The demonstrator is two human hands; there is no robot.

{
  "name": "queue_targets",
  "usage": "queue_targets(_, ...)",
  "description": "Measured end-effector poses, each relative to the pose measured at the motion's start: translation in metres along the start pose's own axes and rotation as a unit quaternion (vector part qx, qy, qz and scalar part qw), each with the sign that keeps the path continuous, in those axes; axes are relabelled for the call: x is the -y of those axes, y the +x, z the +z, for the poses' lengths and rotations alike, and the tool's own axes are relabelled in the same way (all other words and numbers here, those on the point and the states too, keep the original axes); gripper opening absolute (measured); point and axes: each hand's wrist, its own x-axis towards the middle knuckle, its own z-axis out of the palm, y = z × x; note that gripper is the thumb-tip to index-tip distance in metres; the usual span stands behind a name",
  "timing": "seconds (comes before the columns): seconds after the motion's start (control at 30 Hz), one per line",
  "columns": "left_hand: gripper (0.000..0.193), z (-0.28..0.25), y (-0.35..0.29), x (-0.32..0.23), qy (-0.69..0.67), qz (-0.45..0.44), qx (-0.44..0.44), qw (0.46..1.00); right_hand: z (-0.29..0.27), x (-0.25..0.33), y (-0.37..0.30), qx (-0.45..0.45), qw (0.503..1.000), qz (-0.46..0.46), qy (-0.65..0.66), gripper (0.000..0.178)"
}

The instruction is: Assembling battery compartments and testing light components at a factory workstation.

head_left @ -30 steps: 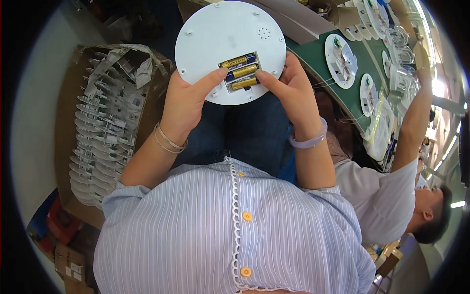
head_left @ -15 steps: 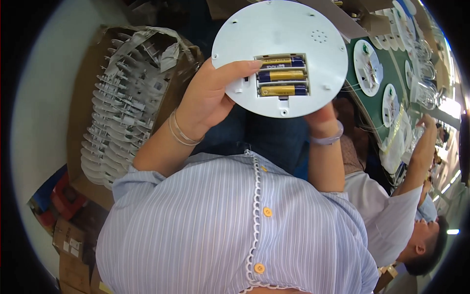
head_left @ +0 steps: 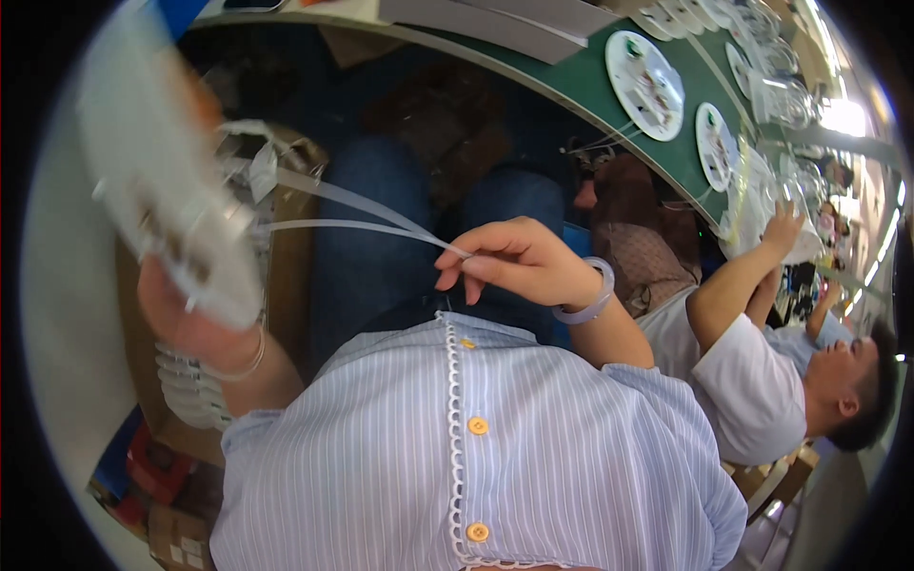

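Observation:
At the far left my left hand (head_left: 195,324) is closed on the rim of a white round plastic base (head_left: 143,124). The base is tilted nearly on edge and smeared by motion, and some of the fingers are hidden behind it. White cords (head_left: 367,200) run from the base across my lap to my right hand (head_left: 524,262). That hand pinches their ends between thumb and fingertips, and the cords look fairly taut. The battery compartment cannot be made out now.
A carton (head_left: 290,257) of stacked white discs stands under my left arm. On the green table (head_left: 590,86) lie white round bases (head_left: 645,86) with small parts on them, and clear domes (head_left: 781,100) beyond. A co-worker in a white shirt (head_left: 728,381) sits at right.
The base has swung from in front of me to the far left and turned over onto its edge. My right hand has left its rim and now pinches the cords.

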Motion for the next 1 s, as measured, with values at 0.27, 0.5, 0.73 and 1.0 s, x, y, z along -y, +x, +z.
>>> queue_targets(0.27, 0.049, 0.004, -0.040, -0.009, 0.242, 0.429, -0.120, 0.862, 0.021, 0.021, -0.003, 0.033, 0.987, -0.127, -0.098, 0.027)
queue_targets(0.5, 0.027, 0.050, -0.017, 0.012, 0.388, 0.414, 0.107, 0.817, 0.027, 0.020, 0.000, 0.056, 0.982, -0.127, -0.129, 0.027)
queue_targets(0.73, 0.037, 0.034, -0.019, 0.015, 0.436, 0.433, -0.060, 0.787, 0.020, 0.018, -0.006, 0.061, 0.980, -0.130, -0.140, 0.029)
queue_targets(1.0, 0.043, 0.004, -0.019, 0.036, 0.812, 0.146, 0.080, 0.559, -0.006, 0.022, -0.017, -0.322, 0.785, -0.196, -0.491, 0.076)
